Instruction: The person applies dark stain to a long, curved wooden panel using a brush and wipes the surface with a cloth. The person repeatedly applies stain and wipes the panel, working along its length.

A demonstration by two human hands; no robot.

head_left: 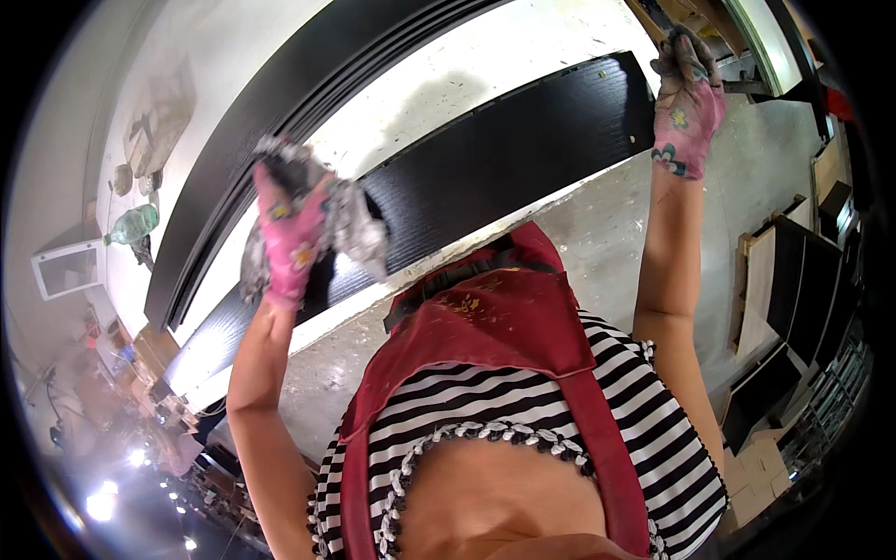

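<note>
My left hand (287, 229) wears a pink flowered glove and is closed around a crumpled grey-white rag (359, 233); the hand is slightly blurred. It is over a long black wood-grained board (504, 140) that lies on the white tabletop (551, 28). At the upper right, off the board's end, is my right hand (689, 107) in a matching glove with blackened fingers. Its fingers are curled at a dark, narrow thing (657, 15), whose kind I cannot make out. A second long black piece with grooved edges (252, 140) lies beyond the board.
A green plastic bottle (133, 224) lies at the table's far left, near a white-framed box (70, 269). Dark and pale panels (793, 280) lean at the right above cardboard (754, 481). The grey floor (597, 243) is scuffed. Shelving and clutter fill the lower left.
</note>
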